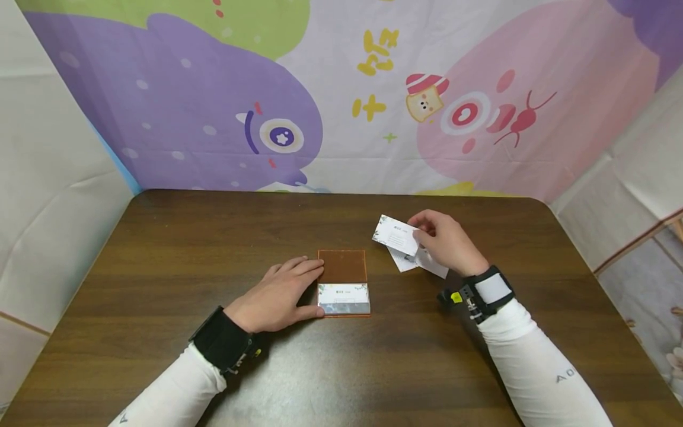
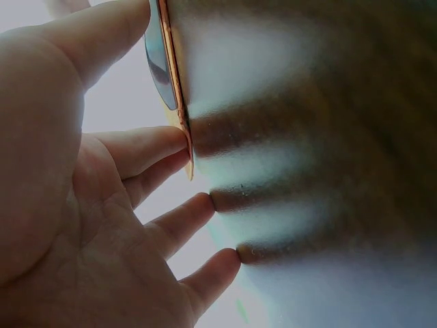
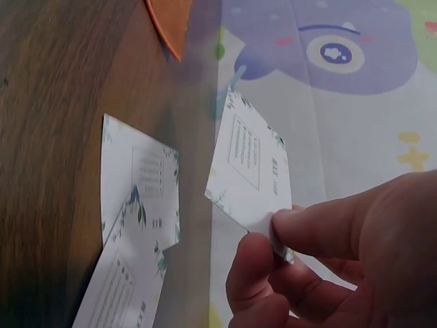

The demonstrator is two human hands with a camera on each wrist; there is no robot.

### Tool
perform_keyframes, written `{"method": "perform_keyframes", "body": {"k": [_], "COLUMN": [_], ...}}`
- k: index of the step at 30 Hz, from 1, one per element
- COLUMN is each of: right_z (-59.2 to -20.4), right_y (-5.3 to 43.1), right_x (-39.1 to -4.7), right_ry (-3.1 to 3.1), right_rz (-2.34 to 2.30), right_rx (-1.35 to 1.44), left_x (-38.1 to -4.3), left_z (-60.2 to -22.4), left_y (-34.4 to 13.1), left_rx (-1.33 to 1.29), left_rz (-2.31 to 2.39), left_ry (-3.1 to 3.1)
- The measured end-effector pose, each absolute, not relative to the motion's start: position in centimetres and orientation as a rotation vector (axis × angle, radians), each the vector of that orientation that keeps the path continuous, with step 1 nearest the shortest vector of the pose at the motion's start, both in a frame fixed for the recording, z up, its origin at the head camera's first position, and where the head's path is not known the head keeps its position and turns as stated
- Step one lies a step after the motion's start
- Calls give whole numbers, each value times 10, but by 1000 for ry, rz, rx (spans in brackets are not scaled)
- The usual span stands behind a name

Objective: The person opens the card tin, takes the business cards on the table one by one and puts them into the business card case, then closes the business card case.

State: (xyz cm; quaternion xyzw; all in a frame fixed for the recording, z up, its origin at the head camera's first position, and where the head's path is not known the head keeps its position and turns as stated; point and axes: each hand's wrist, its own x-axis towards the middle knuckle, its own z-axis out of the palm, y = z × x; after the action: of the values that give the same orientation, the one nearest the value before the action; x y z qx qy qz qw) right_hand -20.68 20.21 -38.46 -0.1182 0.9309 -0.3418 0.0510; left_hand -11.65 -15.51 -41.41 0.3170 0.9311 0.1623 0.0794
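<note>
Your right fingers are pinching a card off-centre, risking twist; spread left fingers are touching the holder.

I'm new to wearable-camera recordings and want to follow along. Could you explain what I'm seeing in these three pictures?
There is no robot here: a person works with two bare hands. The wide picture is taken from the head, looking forward and down; the other two are taken from the left and right wrists, each watching its own hand. On the dark brown wooden table lies an open brown leather-like holder, with a printed white rectangular card in its lower half. The left hand touches the holder's left side. The right hand pinches another leaf-patterned white card, raised above two overlapping white cards on the table.
</note>
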Motion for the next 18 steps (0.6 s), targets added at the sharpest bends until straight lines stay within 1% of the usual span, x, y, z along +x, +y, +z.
{"method": "perform_keyframes", "body": {"k": [18], "right_z": [-386], "right_y": [177], "right_x": [-195], "right_ry": [2806], "right_rz": [-1059], "right_rx": [-493], "left_x": [-116], "left_z": [-413], "left_y": [-154], "left_rx": [957], "left_rz": [488], "left_ry": [2790]}}
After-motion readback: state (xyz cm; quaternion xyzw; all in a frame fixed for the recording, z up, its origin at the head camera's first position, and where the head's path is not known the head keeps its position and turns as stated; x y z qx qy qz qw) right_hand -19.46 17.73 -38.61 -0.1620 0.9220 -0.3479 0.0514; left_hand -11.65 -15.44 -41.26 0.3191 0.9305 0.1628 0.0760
